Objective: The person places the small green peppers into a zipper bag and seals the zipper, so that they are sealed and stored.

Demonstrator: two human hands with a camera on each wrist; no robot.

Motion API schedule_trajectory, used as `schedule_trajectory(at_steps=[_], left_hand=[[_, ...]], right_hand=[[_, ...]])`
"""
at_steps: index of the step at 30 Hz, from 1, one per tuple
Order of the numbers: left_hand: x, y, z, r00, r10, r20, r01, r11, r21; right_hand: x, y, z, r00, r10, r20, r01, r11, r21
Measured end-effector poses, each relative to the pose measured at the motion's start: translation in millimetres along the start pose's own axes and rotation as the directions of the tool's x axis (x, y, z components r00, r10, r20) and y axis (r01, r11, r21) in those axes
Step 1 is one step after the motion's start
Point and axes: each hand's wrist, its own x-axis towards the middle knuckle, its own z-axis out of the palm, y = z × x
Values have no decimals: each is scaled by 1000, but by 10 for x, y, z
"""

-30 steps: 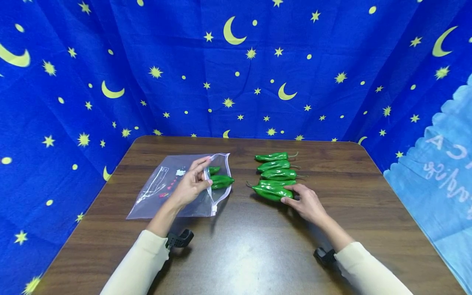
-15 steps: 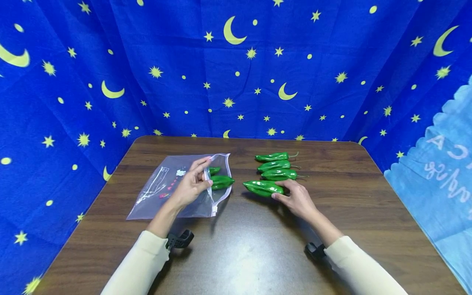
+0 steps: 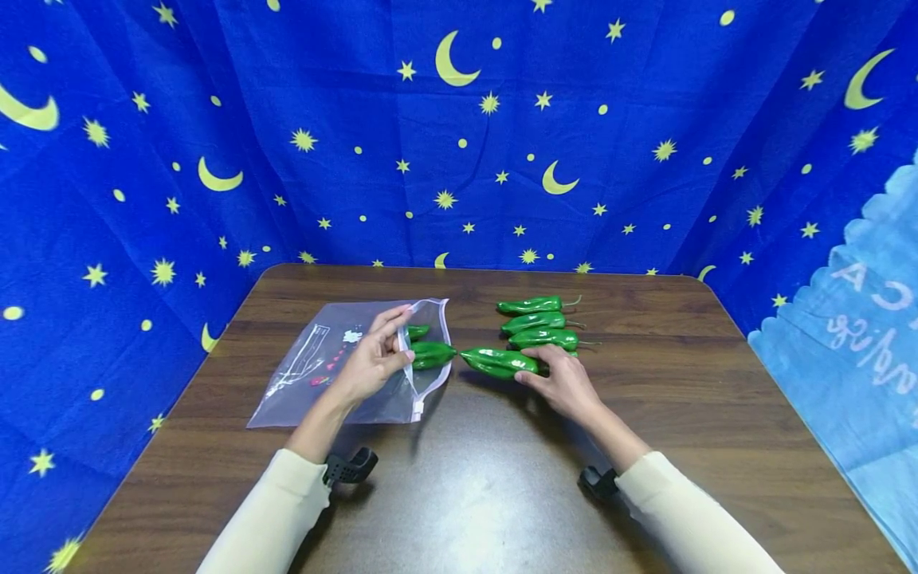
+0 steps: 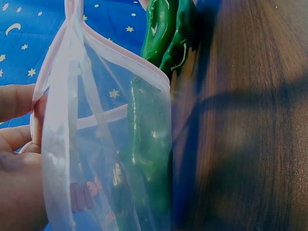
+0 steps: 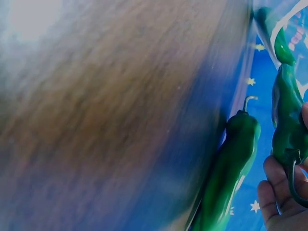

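My left hand [image 3: 373, 359] pinches the upper edge of a clear zip bag [image 3: 301, 395], which lies at the left with its mouth held apart toward the right. Inside that mouth are green peppers [image 3: 433, 355], seen through the film in the left wrist view too. My right hand [image 3: 562, 383] grips another green pepper [image 3: 497, 363] at its stem end. Its tip points left and is at the tip of the pepper in the bag mouth; in the right wrist view the held pepper [image 5: 287, 110] shows its stem hanging by the fingers.
Three green peppers [image 3: 533, 321] lie in a row behind my right hand. One more pepper [image 5: 231, 168] lies beside the held one in the right wrist view, mostly hidden in the head view. A brown wooden table [image 3: 459, 478] is bordered by blue star-patterned cloth [image 3: 358, 119].
My right hand has moved left with the gripped pepper, away from the row and up to the bag mouth. My left hand and the bag have stayed put.
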Motion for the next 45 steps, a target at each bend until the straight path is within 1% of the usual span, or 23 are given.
schedule_trajectory(at_steps=[6,14,22,28,35,45], left_hand=[[-4,13,2,1000,-14,9,14,1000,10],[-17,33,11,999,-32,22,32,999,15],[-1,33,12,999,-32,31,32,999,9],[1,40,19,999,-27,41,27,1000,10],[5,39,23,998,-37,48,36,999,7],[10,47,33,997,-45,57,45,999,14]], right_hand=[[23,-38,24,1000,0,1,0,1000,5],[85,-116,67,1000,-25,13,25,1000,9],[139,-208,120,999,-25,22,25,1000,6],[177,-269,174,998,-67,0,67,998,-19],[236,-357,237,994,-104,-19,103,994,-44],[312,-480,350,994,-113,9,114,990,-78]])
